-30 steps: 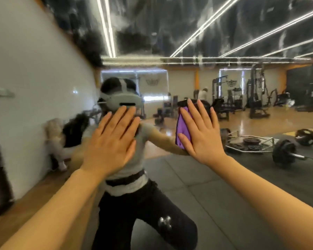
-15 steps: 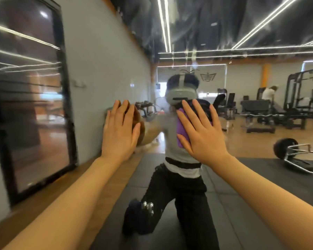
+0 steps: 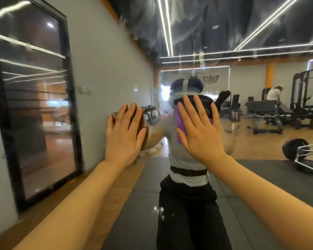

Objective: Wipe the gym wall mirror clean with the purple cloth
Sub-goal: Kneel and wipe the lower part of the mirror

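The gym wall mirror (image 3: 251, 109) fills the view in front of me and shows my kneeling reflection and the room. My right hand (image 3: 197, 130) lies flat with straight spread fingers, pressing the purple cloth (image 3: 180, 123) against the glass; only a strip of cloth shows at the hand's left edge. My left hand (image 3: 124, 134) rests flat on the mirror to the left, fingers straight, holding nothing. Streaks and smears show on the upper glass.
A black-framed dark panel (image 3: 34, 109) stands on the grey wall at left. Reflected in the mirror are a barbell (image 3: 294, 150) on black floor mats, weight benches (image 3: 264, 112), machines and a person (image 3: 274, 93) at the far right.
Both hands have slid leftward along the mirror with the cloth under the right palm. My view has turned left, bringing the black-framed panel into sight.
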{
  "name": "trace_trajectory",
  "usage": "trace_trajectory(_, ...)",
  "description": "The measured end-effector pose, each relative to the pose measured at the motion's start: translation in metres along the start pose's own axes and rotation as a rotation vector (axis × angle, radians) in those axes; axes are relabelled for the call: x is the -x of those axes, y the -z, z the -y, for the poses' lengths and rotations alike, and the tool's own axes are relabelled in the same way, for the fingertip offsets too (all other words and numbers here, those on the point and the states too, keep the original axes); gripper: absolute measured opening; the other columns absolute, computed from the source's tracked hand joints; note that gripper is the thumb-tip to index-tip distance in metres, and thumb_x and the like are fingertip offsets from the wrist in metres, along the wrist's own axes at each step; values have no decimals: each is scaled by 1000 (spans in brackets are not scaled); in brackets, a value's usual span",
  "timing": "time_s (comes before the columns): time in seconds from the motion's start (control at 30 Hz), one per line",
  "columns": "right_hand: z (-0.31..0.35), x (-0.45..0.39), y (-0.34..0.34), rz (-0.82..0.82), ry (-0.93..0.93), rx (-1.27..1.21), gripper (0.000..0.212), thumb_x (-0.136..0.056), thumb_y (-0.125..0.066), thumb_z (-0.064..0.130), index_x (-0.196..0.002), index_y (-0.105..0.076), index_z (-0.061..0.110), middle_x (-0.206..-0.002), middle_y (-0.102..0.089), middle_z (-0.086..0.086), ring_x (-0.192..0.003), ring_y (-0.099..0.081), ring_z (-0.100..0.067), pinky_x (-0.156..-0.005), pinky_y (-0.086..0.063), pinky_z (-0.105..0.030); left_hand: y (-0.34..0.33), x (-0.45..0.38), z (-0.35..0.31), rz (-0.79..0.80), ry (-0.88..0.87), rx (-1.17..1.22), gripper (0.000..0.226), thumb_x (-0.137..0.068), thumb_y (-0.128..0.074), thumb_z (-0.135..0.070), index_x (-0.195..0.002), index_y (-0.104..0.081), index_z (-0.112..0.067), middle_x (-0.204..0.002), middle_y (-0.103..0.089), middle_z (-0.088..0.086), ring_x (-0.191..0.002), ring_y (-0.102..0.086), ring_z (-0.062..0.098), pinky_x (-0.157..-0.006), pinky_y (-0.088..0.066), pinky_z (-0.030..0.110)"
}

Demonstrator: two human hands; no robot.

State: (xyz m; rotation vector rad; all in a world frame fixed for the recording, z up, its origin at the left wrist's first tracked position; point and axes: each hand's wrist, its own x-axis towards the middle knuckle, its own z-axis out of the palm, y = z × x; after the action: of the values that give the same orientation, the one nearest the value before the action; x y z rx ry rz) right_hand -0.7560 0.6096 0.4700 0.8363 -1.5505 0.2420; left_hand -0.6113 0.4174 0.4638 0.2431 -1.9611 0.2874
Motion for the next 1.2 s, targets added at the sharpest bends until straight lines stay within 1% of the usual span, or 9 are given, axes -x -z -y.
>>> trace_trajectory(0.13,19,48,-6,20,17,4,68,-101,-35,45,-158,-20,12,-165,-16,-10,-153,-10,-29,-121,-9,-57,-13,1,4,-88,-27,-21,59,-102,-31,-42,-152,-34,-12,-159,-32,12,-149,-17,27,-116,-17,65)
trace_trajectory(0.27,27,77,-8,62,50,45,70,-99,-38,46,-158,-20,12,-165,-18,-9,-153,-13,-27,-121,-11,-55,-27,3,10,-134,-52,-23,60,-102,-29,-43,-156,-23,-15,-163,-21,8,-151,-12,26,-117,-11,65)
trace_trajectory(0.5,15,5,3,37,-60,39,70,-99,-36,48,-157,-26,9,-165,-20,-10,-152,-16,-30,-121,-9,-56,-35,3,12,-184,-68,-17,62,-101,-31,-40,-156,-15,-17,-164,-13,3,-152,-9,25,-118,-5,61)
trace_trajectory(0.6,25,23,-2,43,-101,25,70,-100,-34,46,-158,-22,9,-165,-16,-9,-153,-12,-30,-122,-5,-55,-35,3,13,-188,-66,7,61,-101,-31,-40,-156,-17,-17,-163,-14,3,-152,-5,21,-117,-5,62)
trace_trajectory(0.77,31,87,-6,80,-11,82,71,-98,-38,47,-158,-19,12,-166,-12,-8,-154,-10,-28,-123,-2,-52,-35,3,15,-167,-72,29,61,-101,-31,-40,-156,-15,-19,-164,-11,-1,-152,-6,21,-117,-8,64)
trace_trajectory(0.87,16,58,-2,65,7,76,72,-98,-37,48,-157,-19,11,-165,-12,-8,-153,-11,-27,-122,-4,-52,-36,3,15,-153,-70,19,60,-102,-30,-40,-156,-17,-18,-164,-14,1,-152,-9,24,-118,-8,63)
trace_trajectory(1.0,7,7,5,32,-111,39,69,-100,-33,47,-157,-28,8,-164,-20,-9,-152,-17,-30,-121,-4,-52,-36,2,14,-147,-66,5,60,-102,-29,-40,-157,-16,-18,-164,-16,2,-152,-10,25,-118,-8,63)
trace_trajectory(1.1,15,26,1,49,-121,33,69,-100,-33,45,-157,-25,8,-165,-18,-11,-152,-15,-32,-121,-6,-55,-33,2,13,-130,-64,8,60,-102,-29,-41,-156,-20,-17,-163,-20,6,-151,-11,26,-117,-8,64)
trace_trajectory(1.2,32,75,-3,101,-30,54,68,-99,-36,44,-157,-24,10,-165,-16,-11,-152,-15,-33,-120,-11,-58,-30,3,13,-107,-59,13,60,-103,-26,-43,-156,-22,-16,-163,-22,8,-151,-11,27,-117,-9,64)
